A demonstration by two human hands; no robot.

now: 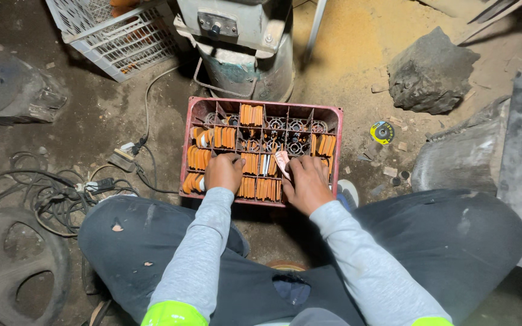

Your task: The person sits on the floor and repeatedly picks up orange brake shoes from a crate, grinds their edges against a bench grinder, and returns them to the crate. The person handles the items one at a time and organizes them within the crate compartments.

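Knees frame view; my left hand [223, 172] curled down into crate [196, 130] on floor, fingers closed among orange pieces [250, 163], exact hold hidden. Right hand [307, 183] pinches pale strip [281, 163] at crate's middle. My judgement: keep pieces upright, fill one cell fully, press none sideways.

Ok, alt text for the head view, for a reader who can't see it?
A seated person reaches both hands into a red crate of orange pieces on a dirt floor; the right hand holds a pale piece, the left hand rests among them. A machine base stands behind the crate.
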